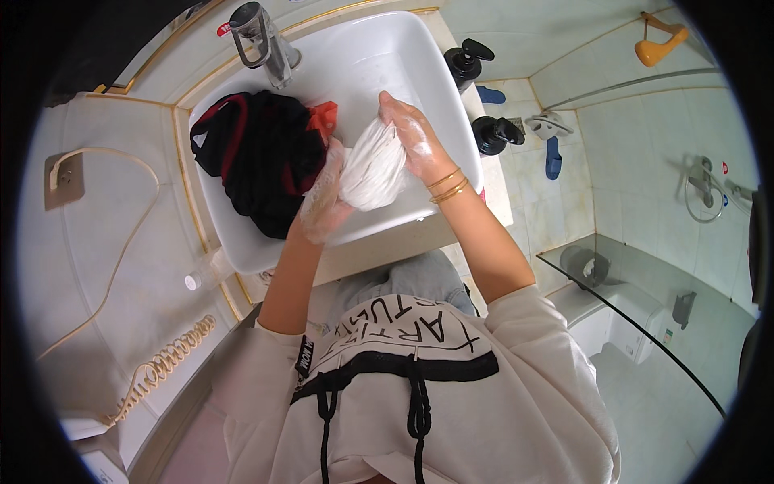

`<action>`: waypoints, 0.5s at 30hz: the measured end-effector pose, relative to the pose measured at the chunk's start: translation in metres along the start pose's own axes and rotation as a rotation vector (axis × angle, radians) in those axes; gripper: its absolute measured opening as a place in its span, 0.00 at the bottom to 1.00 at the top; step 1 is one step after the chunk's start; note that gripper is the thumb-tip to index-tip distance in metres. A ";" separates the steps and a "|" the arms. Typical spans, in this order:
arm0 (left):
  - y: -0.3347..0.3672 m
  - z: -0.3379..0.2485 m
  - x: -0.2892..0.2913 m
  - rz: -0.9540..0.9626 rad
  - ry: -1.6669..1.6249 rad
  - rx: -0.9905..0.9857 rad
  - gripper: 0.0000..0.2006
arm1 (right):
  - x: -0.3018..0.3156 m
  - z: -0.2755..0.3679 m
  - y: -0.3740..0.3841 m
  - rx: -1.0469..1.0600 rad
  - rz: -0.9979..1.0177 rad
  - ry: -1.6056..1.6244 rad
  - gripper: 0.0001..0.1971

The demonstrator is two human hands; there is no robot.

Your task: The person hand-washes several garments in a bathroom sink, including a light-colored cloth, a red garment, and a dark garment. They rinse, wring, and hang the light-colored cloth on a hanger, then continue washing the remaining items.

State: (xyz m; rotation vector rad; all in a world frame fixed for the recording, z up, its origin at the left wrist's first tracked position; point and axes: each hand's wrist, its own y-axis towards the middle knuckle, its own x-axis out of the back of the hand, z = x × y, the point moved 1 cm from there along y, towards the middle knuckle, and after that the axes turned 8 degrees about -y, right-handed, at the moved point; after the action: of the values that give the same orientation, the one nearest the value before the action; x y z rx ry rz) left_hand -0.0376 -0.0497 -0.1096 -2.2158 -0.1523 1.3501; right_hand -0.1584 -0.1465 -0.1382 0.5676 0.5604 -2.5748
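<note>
A bunched white cloth (373, 171) is held between my two hands over the front part of the white sink (385, 56). My left hand (324, 198), coated in suds, is closed on the cloth's left side. On its right side, my right hand (415, 137) grips it too, with foam on the back of the hand. Gold bangles circle my right wrist. Beside my left hand lies a heap of dark clothing (266, 161) with red trim, filling the sink's left side. A bit of orange-red fabric (324, 118) shows at its edge.
A metal faucet (266, 44) stands at the sink's back left. Two black pump bottles (466, 64) line the right counter. A clear bottle (205, 272) lies by the sink's front left corner. Blue slippers (553, 158) sit on the floor at right, near a glass panel (645, 298).
</note>
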 end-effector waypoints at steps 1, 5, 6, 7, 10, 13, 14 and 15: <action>-0.006 -0.004 -0.002 -0.019 0.089 -0.029 0.20 | -0.002 0.003 -0.005 -0.041 0.030 0.047 0.17; -0.006 -0.020 -0.002 -0.139 0.125 -0.189 0.18 | -0.004 0.005 -0.016 -0.013 0.119 0.163 0.14; -0.005 -0.021 0.001 -0.045 0.111 -0.237 0.17 | -0.002 0.004 -0.015 -0.092 0.075 0.138 0.12; -0.003 -0.022 0.006 -0.023 0.075 -0.255 0.15 | 0.000 0.002 -0.014 -0.095 0.051 0.145 0.11; 0.009 -0.019 0.031 -0.003 0.032 -0.315 0.15 | -0.004 -0.001 -0.012 -0.090 -0.006 0.167 0.08; 0.031 -0.016 0.058 -0.090 0.234 -0.463 0.16 | -0.029 0.003 -0.021 0.212 -0.131 -0.101 0.09; 0.035 -0.015 0.064 -0.032 0.548 -0.646 0.17 | -0.040 0.005 -0.025 0.367 -0.254 -0.227 0.10; 0.038 -0.013 0.066 -0.020 0.837 -0.862 0.18 | -0.052 0.007 -0.038 0.291 -0.296 -0.537 0.09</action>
State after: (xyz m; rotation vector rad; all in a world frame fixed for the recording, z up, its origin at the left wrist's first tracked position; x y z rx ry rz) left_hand -0.0002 -0.0634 -0.1764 -3.2662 -0.5045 0.2120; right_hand -0.1372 -0.1014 -0.0965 -0.1469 0.0874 -2.9411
